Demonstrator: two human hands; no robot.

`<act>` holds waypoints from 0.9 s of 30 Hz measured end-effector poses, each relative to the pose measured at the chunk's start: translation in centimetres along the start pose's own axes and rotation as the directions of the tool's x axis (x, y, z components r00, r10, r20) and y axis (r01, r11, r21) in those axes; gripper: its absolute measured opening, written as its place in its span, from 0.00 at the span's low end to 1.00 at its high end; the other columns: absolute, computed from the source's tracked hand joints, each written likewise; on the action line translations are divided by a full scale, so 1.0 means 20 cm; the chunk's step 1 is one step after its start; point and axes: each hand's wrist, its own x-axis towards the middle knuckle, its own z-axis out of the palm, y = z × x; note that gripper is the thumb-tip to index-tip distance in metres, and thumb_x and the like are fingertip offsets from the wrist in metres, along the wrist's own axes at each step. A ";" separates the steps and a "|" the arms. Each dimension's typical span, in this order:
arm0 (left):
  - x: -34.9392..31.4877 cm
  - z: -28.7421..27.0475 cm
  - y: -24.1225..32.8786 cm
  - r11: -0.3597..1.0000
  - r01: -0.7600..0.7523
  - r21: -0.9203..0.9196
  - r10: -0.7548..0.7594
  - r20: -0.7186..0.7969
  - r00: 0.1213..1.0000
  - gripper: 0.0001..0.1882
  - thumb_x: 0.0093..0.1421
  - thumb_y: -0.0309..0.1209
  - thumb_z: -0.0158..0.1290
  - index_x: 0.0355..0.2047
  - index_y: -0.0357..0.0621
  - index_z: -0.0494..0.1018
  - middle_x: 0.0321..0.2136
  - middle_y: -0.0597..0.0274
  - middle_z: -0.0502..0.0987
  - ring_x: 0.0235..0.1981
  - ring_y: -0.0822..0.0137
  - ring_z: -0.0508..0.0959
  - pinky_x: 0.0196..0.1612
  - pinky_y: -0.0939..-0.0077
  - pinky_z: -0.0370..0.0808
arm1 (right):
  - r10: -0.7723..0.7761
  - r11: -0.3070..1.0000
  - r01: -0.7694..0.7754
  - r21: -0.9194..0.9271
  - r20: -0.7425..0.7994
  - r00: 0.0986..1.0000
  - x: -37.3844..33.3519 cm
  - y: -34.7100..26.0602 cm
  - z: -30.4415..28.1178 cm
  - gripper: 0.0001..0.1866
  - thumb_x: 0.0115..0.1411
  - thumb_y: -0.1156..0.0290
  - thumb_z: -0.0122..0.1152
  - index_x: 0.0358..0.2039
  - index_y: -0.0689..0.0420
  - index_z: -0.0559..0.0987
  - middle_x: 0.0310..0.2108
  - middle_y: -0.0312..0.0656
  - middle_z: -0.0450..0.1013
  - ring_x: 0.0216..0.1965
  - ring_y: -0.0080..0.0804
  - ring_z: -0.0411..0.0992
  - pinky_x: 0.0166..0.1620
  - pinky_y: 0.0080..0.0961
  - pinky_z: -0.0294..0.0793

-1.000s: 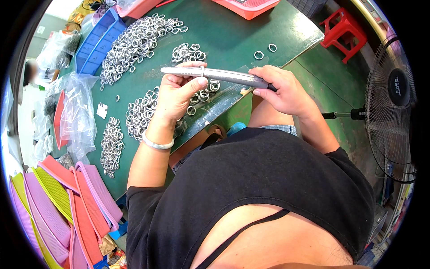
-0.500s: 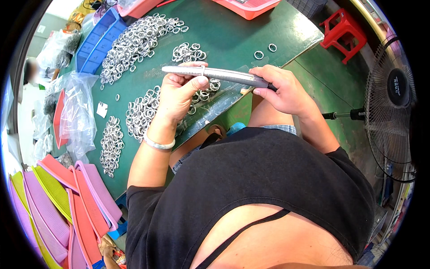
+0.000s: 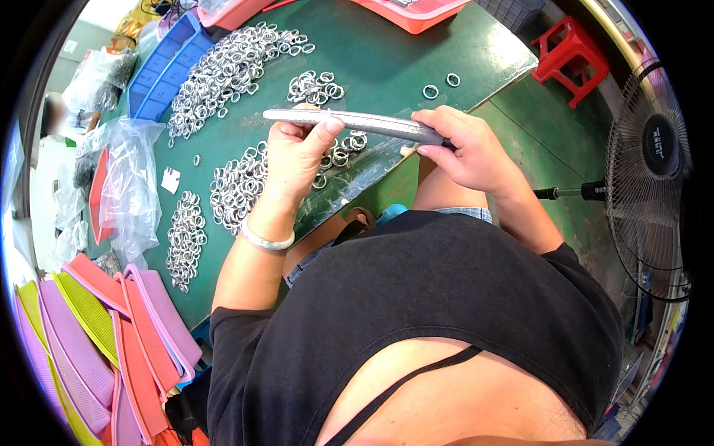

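My right hand point(image 3: 461, 145) is closed round the dark handle end of a grey tapered ring mandrel point(image 3: 379, 123), held level above the table's near edge. My left hand point(image 3: 301, 152) is closed at the mandrel's narrow end, thumb and fingers pinching a thin silver ring point(image 3: 329, 113) that sits around it. Most of that ring is hidden by the thumb. Under and beside my left hand lies a heap of silver rings point(image 3: 239, 182). A smaller group of rings point(image 3: 315, 88) lies just beyond the mandrel. Two single rings point(image 3: 431, 91) lie apart to the right.
A large ring pile point(image 3: 223, 70) lies beside a blue divided bin point(image 3: 165, 67); another pile point(image 3: 186, 241) is at left. Clear plastic bags point(image 3: 130, 189) and stacked coloured baskets point(image 3: 97, 334) stand left. A red stool point(image 3: 571, 59) and black fan point(image 3: 654, 149) stand right.
My left thumb and fingers have shifted slightly on the ring, which now shows less above the thumb. The mandrel's narrow tip has moved a little left. My right hand keeps its grip.
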 end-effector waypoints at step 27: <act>-0.07 -0.01 0.01 0.995 0.041 -0.095 -0.035 0.072 0.997 0.17 0.54 0.24 0.57 0.45 0.36 0.71 0.30 0.67 0.76 0.28 0.79 0.73 0.33 0.86 0.71 | -0.018 0.998 0.015 -0.056 -0.055 0.998 0.01 -0.02 0.01 0.17 0.46 0.76 0.64 0.39 0.59 0.75 0.30 0.42 0.71 0.29 0.41 0.73 0.30 0.29 0.72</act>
